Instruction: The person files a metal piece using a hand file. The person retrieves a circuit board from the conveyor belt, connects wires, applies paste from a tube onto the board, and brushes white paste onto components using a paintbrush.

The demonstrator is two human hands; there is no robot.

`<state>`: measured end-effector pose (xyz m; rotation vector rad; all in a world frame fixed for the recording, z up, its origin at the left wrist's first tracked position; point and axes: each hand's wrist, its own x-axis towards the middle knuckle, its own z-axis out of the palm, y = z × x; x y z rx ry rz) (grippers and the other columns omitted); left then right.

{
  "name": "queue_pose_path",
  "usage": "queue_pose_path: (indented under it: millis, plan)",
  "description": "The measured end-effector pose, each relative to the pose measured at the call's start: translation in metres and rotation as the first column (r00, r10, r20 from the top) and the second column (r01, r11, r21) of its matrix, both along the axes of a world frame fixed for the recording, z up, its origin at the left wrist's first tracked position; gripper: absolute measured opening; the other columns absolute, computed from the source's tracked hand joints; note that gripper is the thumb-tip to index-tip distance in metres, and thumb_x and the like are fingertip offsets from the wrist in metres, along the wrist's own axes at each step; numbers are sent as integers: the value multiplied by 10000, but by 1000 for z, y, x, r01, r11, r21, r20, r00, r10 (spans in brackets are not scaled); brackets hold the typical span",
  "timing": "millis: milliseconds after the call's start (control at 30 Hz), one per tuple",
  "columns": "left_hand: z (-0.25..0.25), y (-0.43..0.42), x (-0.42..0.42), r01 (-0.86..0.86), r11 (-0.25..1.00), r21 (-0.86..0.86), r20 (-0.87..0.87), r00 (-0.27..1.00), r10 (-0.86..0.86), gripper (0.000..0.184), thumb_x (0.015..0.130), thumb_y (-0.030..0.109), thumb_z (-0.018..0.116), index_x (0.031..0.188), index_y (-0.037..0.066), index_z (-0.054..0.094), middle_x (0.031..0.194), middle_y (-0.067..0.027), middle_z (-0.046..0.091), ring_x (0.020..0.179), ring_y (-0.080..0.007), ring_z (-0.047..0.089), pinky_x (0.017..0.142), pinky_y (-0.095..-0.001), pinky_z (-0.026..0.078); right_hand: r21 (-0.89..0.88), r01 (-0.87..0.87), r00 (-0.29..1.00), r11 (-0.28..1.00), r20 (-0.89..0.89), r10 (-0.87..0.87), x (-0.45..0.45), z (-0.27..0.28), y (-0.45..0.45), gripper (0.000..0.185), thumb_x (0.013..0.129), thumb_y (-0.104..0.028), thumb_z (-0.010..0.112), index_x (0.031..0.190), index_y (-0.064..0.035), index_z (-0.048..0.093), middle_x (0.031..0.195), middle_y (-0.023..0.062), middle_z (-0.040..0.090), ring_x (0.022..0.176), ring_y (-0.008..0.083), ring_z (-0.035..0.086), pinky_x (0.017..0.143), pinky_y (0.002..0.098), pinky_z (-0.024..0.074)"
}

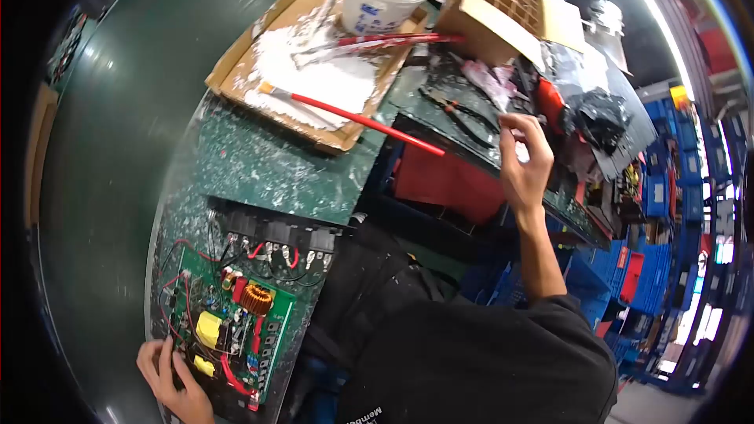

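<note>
Head view, the only one; left hand (176, 385) at the near edge of the circuit board (281, 306), fingers loosely spread and half curled, thumb apart from them; fingertips close to the red wires (187, 310), contact uncertain; no object seen within that hand.

Right hand (528, 163) raised over the bench edge, well apart from the board; thumb and forefinger drawn narrow, tips by a crumpled pinkish-white wrap (487, 81); cannot tell whether they pinch it; pliers (461, 114) just beside, handles parted.

Board lies on the bench at lower left, below a row of black blocks (276, 233); already fitted: copper coil (258, 298), yellow-wrapped parts (209, 329), wiring; no white paste (330, 85) noticeable on these parts, though finer detail is too small to judge; what is left on the board cannot be told.

Paste heaped in the cardboard tray (334, 141); red-handled brush (369, 123) laid across the tray rim, bristles at the paste, neither hand on it; tub (375, 6) of white stuff at the tray's far end.
</note>
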<state>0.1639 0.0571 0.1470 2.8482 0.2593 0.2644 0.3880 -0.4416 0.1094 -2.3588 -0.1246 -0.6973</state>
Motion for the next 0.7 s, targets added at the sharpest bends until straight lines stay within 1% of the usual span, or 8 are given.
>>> queue_pose_path:
  millis: [100,167,200,233,300,367,567,700]
  plan:
    - [-7,5,-18,-67,997,26,18,998,67,200,963,15,545,1118,-55,651,1194,-163,570,1144,-331,534,1000,-430,399,-359,178,983,916,33,-178,1,-9,-41,238,886,-46,636,1118,6,646,1047,171,671,1010,306,636,880,364,490]
    - [-4,3,-22,177,926,335,30,980,-198,593,910,40,686,1434,-43,419,1164,-196,614,1051,-292,591,905,-434,499,-390,236,970,890,36,-241,3,-23,-66,297,871,-99,663,1154,-14,630,1061,182,668,1043,350,617,902,414,471]
    - [-17,16,-36,150,948,282,-39,989,-145,694,900,74,709,1487,-7,346,1330,-192,552,1165,-341,559,997,-433,457,-463,235,955,855,-54,-292,4,-27,-75,306,867,-125,674,1151,-21,629,1056,174,670,1036,346,615,891,420,473]
    - [-24,10,-38,147,949,280,-33,989,-143,694,900,74,709,1487,-7,346,1330,-192,552,1165,-341,559,997,-433,457,-532,226,927,816,-141,-349,5,-32,-82,316,864,-151,684,1149,-27,628,1051,166,673,1029,341,614,880,427,474]
    - [-34,-1,-42,-188,981,-54,47,981,191,214,977,33,543,1140,-51,654,1228,-161,568,1176,-325,530,1013,-430,398,-535,209,934,818,-139,-330,6,-39,-88,343,841,-201,714,1131,-34,635,1015,146,672,991,338,609,857,431,471]
    - [-34,-2,-43,-179,983,-39,68,981,182,223,975,42,552,1146,-52,659,1224,-162,577,1171,-318,539,1016,-428,402,-564,163,965,810,-81,-251,5,-41,-89,362,821,-210,734,1120,-31,637,968,137,666,948,338,609,824,432,469]
    - [-36,-7,-43,-208,972,-109,120,968,220,204,971,19,541,1110,-70,660,1179,-155,597,1120,-307,567,982,-400,426,-487,127,988,864,-13,-153,-6,-53,-88,262,829,-201,733,975,-4,643,840,145,623,771,308,574,716,419,455]
    - [-40,-4,-43,-172,976,-137,173,966,194,190,913,-39,558,1066,-59,668,1116,-165,596,1061,-325,580,915,-428,463,-42,82,969,996,-232,-89,-22,-4,-50,150,968,-118,598,914,22,590,687,17,497,612,101,436,549,286,361]
